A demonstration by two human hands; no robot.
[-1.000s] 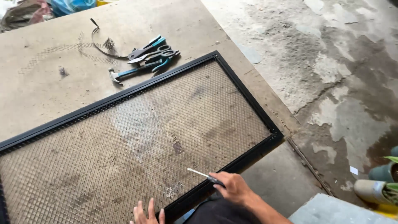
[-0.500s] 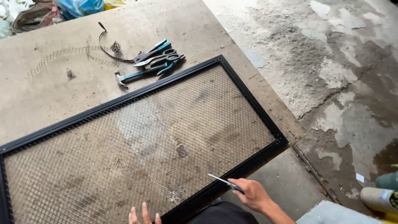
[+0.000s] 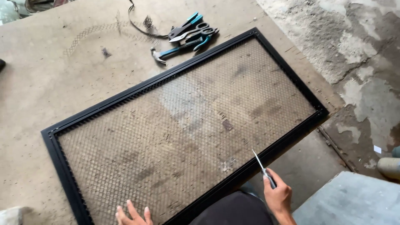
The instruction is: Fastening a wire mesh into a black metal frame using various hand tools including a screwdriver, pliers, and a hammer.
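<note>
At the far left edge a dark scrap [image 3: 1, 64] lies on the concrete floor [image 3: 50, 91], and a pale lump [image 3: 11, 216] sits at the bottom corner. A faint strip of loose mesh [image 3: 89, 32] curves across the floor above, with a dark strap [image 3: 139, 23] beside it. Your left hand [image 3: 133, 214] lies flat with fingers spread on the near edge of the screen [image 3: 187, 125], holding nothing. That screen, a black frame filled with fine mesh, lies flat and runs diagonally across the floor from lower left to upper right. Just beyond its far rail sit a hammer [image 3: 168, 52] and a cluster of snips [image 3: 193, 30] with teal handles, well apart from both hands. Your right hand [image 3: 278, 196] is closed around the handle of a screwdriver [image 3: 262, 166], whose thin shaft points up and left, its tip over the near rail of the frame; whether it touches I cannot tell. A grey slab [image 3: 350, 200] lies to the right of that hand, with rough patched floor beyond.
</note>
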